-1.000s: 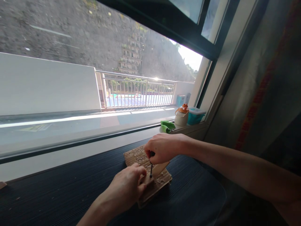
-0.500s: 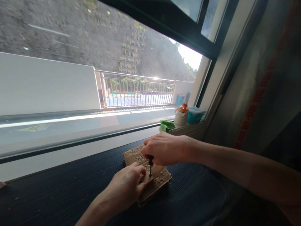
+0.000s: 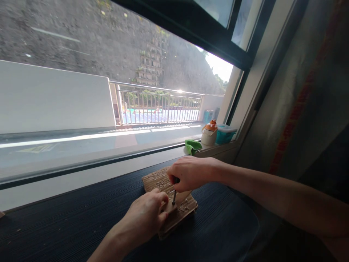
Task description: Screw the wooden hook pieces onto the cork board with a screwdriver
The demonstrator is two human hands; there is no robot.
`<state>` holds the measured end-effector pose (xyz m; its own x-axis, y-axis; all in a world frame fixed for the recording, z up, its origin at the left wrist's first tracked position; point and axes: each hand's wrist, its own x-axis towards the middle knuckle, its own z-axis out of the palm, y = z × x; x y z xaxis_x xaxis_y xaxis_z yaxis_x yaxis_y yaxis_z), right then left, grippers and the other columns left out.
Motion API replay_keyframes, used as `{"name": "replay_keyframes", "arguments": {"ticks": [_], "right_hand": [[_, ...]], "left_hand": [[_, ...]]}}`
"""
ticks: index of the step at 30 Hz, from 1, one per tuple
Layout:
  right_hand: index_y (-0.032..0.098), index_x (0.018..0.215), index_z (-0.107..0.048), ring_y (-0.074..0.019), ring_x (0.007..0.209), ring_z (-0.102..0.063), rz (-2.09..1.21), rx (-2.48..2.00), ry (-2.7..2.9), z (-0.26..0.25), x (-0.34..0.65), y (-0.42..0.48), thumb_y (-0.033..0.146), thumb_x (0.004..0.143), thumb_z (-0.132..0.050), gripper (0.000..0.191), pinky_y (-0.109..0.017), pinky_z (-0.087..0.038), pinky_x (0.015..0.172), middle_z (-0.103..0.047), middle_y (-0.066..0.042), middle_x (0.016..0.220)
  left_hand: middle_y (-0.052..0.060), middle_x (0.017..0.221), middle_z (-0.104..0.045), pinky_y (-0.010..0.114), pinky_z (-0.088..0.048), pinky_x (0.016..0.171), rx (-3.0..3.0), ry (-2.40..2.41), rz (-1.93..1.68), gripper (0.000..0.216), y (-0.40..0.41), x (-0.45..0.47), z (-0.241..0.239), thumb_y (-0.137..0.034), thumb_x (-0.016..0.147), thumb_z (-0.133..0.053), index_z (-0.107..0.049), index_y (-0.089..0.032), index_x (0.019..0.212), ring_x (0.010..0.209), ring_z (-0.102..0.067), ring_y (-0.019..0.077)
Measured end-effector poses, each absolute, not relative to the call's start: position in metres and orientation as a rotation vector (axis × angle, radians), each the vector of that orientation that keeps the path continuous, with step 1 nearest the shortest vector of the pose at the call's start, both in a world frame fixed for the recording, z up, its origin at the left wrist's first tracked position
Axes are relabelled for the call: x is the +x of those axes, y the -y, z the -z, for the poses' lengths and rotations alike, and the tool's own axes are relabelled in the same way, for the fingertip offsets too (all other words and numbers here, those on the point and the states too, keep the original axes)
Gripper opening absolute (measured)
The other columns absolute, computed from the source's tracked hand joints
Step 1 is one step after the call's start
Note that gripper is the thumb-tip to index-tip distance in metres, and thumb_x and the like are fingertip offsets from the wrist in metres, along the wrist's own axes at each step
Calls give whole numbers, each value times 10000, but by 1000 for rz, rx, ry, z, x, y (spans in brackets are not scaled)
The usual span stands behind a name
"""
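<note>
A sheet of brown cardboard (image 3: 156,179) lies on the dark table (image 3: 68,225), strewn with pale wood shavings. On it rests a small pale wooden piece (image 3: 182,197). My left hand (image 3: 145,216) is closed on the near end of that piece and pins it down. My right hand (image 3: 188,171) is closed round the handle of a small dark tool (image 3: 174,197). The tool stands nearly upright with its tip on the wood, just beside my left fingers.
A window sill runs behind the table. On its right end stand a cream jug with an orange lid (image 3: 209,133), a teal box (image 3: 225,134) and a green cloth (image 3: 192,145). A curtain (image 3: 300,91) hangs at the right.
My right hand has shifted slightly over the wood with the tool, dipping and coming back. My left hand has kept its hold.
</note>
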<state>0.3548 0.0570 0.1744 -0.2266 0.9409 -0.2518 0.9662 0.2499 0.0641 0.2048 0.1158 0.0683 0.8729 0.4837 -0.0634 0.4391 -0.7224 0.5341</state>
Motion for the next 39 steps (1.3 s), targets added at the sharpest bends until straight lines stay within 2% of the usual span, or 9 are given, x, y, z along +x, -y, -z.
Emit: {"name": "replay_keyframes", "arguments": {"ticks": [4, 10, 17, 23, 28, 32, 36, 39], "right_hand": [[222, 920, -631, -166, 759, -586, 132, 1784, -2276, -175, 353, -52, 239, 674, -548, 260, -251, -342, 575, -671, -21, 862], [180, 892, -662, -175, 812, -587, 28, 1650, -2262, -179, 348, -51, 171, 701, -541, 226, -261, -353, 639, -671, -65, 895], [160, 861, -685, -146, 699, -572, 137, 1656, -2264, -178, 353, -58, 235, 695, -554, 225, -251, -331, 584, -676, -56, 788], [137, 845, -687, -158, 664, -579, 48, 1666, -2266, -177, 351, -50, 236, 689, -542, 235, -253, -306, 530, -674, -78, 745], [142, 785, -691, -183, 684, -601, 24, 1688, -2231, -176, 347, -48, 296, 720, -531, 232, -260, -315, 528, -677, -97, 743], [139, 843, -682, -205, 722, -615, 7, 1711, -2206, -181, 337, -42, 355, 775, -505, 288, -267, -324, 526, -678, -108, 781], [156, 927, -659, -197, 754, -615, 24, 1616, -2239, -187, 329, -38, 244, 742, -569, 224, -259, -316, 521, -678, -80, 825], [144, 870, -665, -180, 769, -603, 33, 1559, -2272, -188, 329, -40, 172, 735, -564, 171, -252, -315, 544, -680, -89, 854]], "left_hand": [[15, 802, -576, 248, -379, 640, 2544, -605, -157, 213, -117, 204, -66, -387, 788, -483, -604, -216, 750, 728, -542, 158], [10, 794, -563, 243, -367, 613, 2555, -614, -121, 165, -116, 204, -70, -339, 778, -489, -601, -219, 767, 704, -528, 149], [13, 783, -561, 237, -364, 615, 2546, -612, -134, 227, -117, 205, -69, -390, 801, -469, -606, -220, 742, 697, -532, 145], [18, 816, -575, 234, -366, 616, 2560, -607, -122, 190, -116, 205, -72, -364, 786, -489, -617, -224, 766, 714, -542, 150], [27, 828, -593, 241, -382, 645, 2539, -645, -123, 226, -114, 205, -72, -383, 793, -473, -629, -222, 762, 750, -561, 164], [31, 831, -605, 246, -389, 665, 2530, -651, -106, 234, -114, 205, -73, -387, 790, -478, -641, -220, 771, 759, -569, 168], [30, 848, -608, 246, -389, 660, 2551, -626, -123, 246, -115, 204, -74, -394, 797, -470, -644, -223, 765, 754, -572, 167], [31, 843, -609, 245, -391, 661, 2547, -632, -119, 249, -114, 205, -74, -394, 798, -469, -643, -222, 754, 754, -574, 168]]}}
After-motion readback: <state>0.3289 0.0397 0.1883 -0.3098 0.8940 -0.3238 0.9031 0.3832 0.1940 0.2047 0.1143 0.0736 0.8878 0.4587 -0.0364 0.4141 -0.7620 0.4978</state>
